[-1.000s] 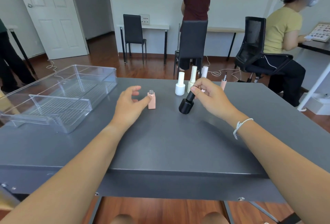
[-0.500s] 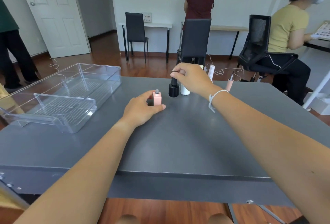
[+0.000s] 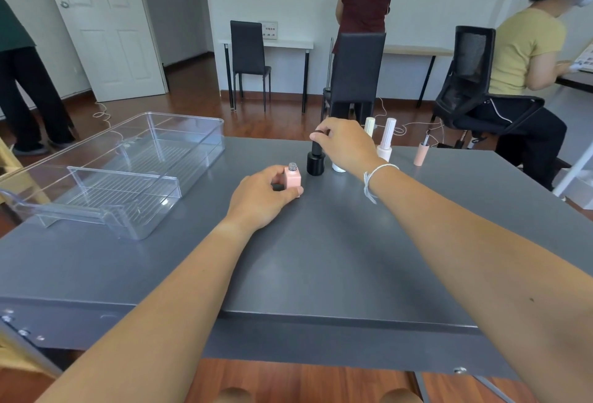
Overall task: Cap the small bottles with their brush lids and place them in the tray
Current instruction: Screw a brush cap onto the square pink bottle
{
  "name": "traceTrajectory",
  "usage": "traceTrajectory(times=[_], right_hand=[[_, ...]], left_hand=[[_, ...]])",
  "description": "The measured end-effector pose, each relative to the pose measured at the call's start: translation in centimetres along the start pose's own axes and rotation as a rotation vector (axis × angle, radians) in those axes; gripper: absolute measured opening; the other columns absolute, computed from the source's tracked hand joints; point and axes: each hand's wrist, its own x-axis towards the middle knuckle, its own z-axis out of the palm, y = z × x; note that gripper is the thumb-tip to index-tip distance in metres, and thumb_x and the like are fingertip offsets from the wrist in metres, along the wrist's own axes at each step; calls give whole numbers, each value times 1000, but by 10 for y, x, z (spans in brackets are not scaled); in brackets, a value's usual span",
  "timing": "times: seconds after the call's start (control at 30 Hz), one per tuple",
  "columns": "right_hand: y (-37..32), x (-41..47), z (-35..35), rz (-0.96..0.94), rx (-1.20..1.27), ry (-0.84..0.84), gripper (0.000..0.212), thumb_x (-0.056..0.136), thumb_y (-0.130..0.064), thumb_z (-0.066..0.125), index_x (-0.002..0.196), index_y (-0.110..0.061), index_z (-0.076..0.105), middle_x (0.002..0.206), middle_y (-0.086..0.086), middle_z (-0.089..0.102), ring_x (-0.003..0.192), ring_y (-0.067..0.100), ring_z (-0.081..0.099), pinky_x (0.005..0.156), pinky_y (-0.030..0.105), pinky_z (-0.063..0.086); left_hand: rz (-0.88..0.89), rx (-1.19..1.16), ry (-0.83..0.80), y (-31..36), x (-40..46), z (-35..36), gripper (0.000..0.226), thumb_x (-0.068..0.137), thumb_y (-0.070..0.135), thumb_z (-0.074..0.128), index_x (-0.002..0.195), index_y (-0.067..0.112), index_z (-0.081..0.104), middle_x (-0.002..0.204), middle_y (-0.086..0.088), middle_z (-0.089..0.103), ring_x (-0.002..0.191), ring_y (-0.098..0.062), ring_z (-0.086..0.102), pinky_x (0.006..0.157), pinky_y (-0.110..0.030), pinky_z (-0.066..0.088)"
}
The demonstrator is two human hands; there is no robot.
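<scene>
**Both hands on bottles at the middle of the desk**

Head view: the left hand point(image 3: 263, 197) grips the uncapped pink bottle point(image 3: 292, 177), fingers curled round it, the bottle standing upright on the grey desk point(image 3: 321, 258). Just beyond it, the right hand point(image 3: 345, 145) pinches the top of the black bottle's point(image 3: 315, 163) tall cap, the bottle standing on the desk. The right hand and wrist partly hide a white bottle point(image 3: 338, 167); behind stand a cream-capped bottle point(image 3: 369, 126) and a pale pink capped bottle point(image 3: 386, 139), and further right a pink brush lid point(image 3: 421, 153) stands apart. The clear tray point(image 3: 134, 174) sits well to the left, holding no bottles. Beyond the desk are a black chair point(image 3: 356, 75) and people at other desks
</scene>
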Motion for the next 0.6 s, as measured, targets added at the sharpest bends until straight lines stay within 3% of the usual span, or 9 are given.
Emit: traceTrajectory(times=[0.1,0.2,0.27,0.4,0.5,0.6], right_hand=[[0,0,1,-2,-9,9,23,90,-37,52,101,-20,64,93,1,65,89,24,59,68,28,40],[2,-2,0,-9,-18,23,33,90,-40,52,116,-21,61,105,2,66,98,24,58,74,29,42],[4,-5,-3,-19,6,53,36,90,-42,52,120,-23,58,94,0,64,95,21,58,75,30,44],[18,-21,-16,-38,133,191,21,88,-39,55,102,-26,64,57,-12,47,65,5,47,56,23,35],[42,-39,-31,-8,194,278,12,86,-36,56,85,-27,64,52,-8,44,57,5,48,54,21,36],[75,-50,-47,137,257,404,12,84,-36,56,76,-27,60,58,-9,49,60,8,47,57,24,38]], left_hand=[[-10,-4,1,0,0,0,31,75,42,68,105,36,58,92,21,60,88,-4,54,67,-14,37],[-24,-3,7,1,-1,1,32,74,43,69,102,34,58,90,22,60,84,0,54,66,-14,37],[-31,-10,9,1,-1,0,28,73,43,70,96,36,56,85,24,58,80,7,53,65,-15,37],[-38,-28,13,1,-2,0,29,71,45,71,94,36,55,84,24,59,80,5,54,67,-18,40],[-28,-65,31,3,-3,-1,26,71,45,71,90,36,56,86,20,61,76,1,55,66,-21,41],[8,-107,55,6,-5,-1,20,71,42,71,84,39,56,86,18,61,69,-1,52,62,-19,38]])
